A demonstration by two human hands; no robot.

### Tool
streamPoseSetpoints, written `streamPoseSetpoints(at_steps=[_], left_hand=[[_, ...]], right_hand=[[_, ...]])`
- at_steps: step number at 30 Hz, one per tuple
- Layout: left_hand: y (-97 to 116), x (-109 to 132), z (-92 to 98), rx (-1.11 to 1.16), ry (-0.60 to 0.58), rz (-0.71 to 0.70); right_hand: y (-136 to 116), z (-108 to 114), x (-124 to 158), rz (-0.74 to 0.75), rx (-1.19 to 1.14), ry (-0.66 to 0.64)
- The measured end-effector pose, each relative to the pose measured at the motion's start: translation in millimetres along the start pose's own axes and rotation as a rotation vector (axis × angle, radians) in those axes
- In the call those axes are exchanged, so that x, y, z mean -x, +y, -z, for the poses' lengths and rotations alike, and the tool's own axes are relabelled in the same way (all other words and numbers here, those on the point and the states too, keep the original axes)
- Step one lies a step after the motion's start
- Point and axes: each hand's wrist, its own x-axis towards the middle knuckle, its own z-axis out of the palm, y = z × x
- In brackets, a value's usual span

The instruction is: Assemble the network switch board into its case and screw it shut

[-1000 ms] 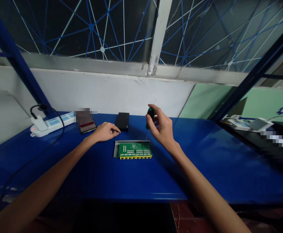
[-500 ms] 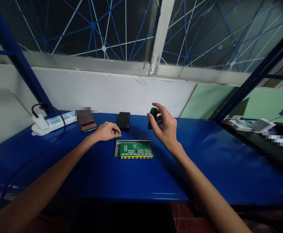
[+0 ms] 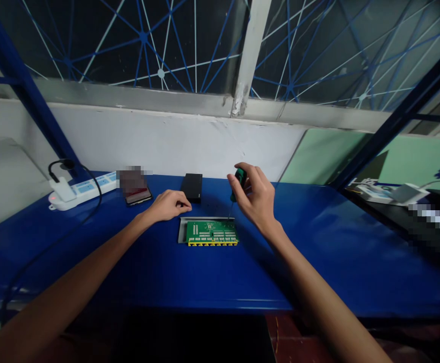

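A green circuit board (image 3: 211,231) with a yellow row of ports along its near edge lies in a grey metal tray (image 3: 182,233). My right hand (image 3: 256,194) grips the dark green handle of a screwdriver (image 3: 238,177). The screwdriver stands nearly upright, its thin shaft reaching down to the board's far right corner; its exact contact is too small to tell. Just beyond the tray's far left corner, my left hand (image 3: 170,205) rests with thumb and fingers curled together. Whether a small part sits between those fingertips is hidden.
Behind my left hand lies a flat black box (image 3: 192,187). Further left are a phone-like device (image 3: 138,194) and a white power strip (image 3: 87,192) with a black cable. Blue posts flank the blue table (image 3: 220,282); a white adapter (image 3: 409,194) lies at right.
My left fingers have moved slightly right and drawn closer together. My right hand shifts its fingers a little around the screwdriver handle; the board and tray stay put.
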Motion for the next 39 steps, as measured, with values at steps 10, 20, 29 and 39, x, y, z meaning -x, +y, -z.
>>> streamPoseSetpoints(at_steps=[10, 20, 29, 39], left_hand=[[1.1, -1.1, -0.8, 0.003, -0.003, 0.024], [-6.0, -3.3, 2.2, 0.070, -0.098, -0.016], [2.0, -2.2, 4.0, 0.076, -0.089, -0.012], [4.9, -4.8, 0.2, 0.408, -0.081, 0.210]], right_hand=[[8.2, 2.5, -2.4, -0.016, -0.095, -0.027], [7.1, 1.5, -0.3, 0.036, -0.113, -0.025], [3.9, 1.5, 0.7, -0.002, -0.208, -0.052], [6.0, 6.1, 0.6, 0.060, -0.226, -0.087]])
